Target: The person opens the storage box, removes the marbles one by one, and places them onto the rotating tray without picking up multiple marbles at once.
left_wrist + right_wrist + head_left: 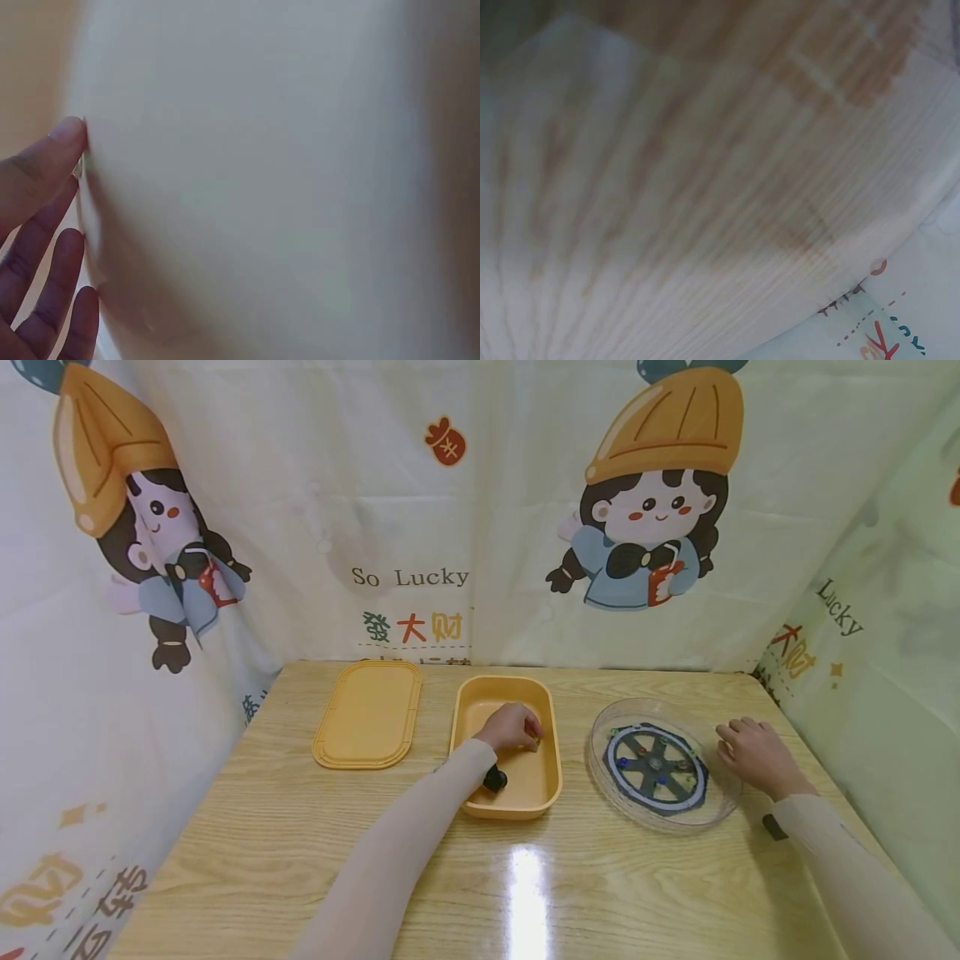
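My left hand [512,727] is inside an orange rectangular container [542,793], near its right wall. Thumb and forefinger pinch a small glassy, greenish marble [79,166], mostly hidden by the fingertips; the other fingers of that hand [45,262] are spread below it in the left wrist view. To the right stands a clear round dish [701,821]. In it lies a dark spoked wheel [655,766] with a pale ring, and several small coloured marbles [623,763] lie about it. My right hand [757,756] is beside the dish's right rim, fingers loosely bent, holding nothing visible.
An orange lid [369,714] lies flat on the wooden table [300,860], left of the container. A printed curtain [517,527] rises behind the table's back edge and along both sides. Black wrist cameras [495,778] sit on both wrists.
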`<state>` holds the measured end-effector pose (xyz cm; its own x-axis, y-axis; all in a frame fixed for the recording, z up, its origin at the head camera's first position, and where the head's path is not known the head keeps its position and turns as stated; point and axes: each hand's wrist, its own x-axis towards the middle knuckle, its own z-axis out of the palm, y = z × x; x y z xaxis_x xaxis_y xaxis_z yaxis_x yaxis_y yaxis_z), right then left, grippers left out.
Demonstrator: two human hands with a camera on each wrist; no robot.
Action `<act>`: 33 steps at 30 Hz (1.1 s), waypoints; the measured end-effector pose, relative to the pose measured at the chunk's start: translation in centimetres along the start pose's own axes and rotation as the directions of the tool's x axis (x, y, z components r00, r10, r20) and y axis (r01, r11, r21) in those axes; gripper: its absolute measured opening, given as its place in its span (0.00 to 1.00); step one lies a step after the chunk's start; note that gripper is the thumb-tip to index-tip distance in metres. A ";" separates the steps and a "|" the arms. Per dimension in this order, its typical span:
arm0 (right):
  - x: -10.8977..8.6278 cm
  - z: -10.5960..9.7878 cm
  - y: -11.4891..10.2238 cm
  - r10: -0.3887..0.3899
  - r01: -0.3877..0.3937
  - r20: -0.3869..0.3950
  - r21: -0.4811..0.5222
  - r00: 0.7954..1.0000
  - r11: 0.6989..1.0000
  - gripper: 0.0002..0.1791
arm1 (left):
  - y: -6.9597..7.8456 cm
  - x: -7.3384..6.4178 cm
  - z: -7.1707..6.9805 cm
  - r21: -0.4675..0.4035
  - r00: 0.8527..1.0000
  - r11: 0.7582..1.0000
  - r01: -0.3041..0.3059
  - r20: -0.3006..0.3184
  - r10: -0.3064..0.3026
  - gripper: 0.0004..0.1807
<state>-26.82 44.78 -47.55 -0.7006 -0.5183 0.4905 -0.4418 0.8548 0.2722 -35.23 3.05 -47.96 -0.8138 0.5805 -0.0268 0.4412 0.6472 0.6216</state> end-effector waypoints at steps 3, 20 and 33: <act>0.1 -0.1 -0.1 0.003 -0.003 0.002 0.008 1.000 1.000 0.07 | 0.0 -0.1 0.1 0.029 1.000 1.000 -0.006 -0.012 0.007 0.08; 0.0 0.0 0.0 -0.013 0.013 -0.022 0.001 1.000 1.000 0.07 | -0.1 0.1 0.3 0.045 0.999 0.998 -0.034 -0.041 0.036 0.07; 0.0 -0.1 -0.1 -0.004 0.004 -0.011 0.005 1.000 1.000 0.06 | 1.3 -0.7 -3.5 -0.005 0.999 1.000 0.017 -0.047 -0.017 0.05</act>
<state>-26.74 44.70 -47.47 -0.6927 -0.5217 0.4980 -0.4478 0.8524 0.2701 -35.38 1.77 -44.39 -0.8380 0.5456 -0.0002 0.4258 0.6542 0.6250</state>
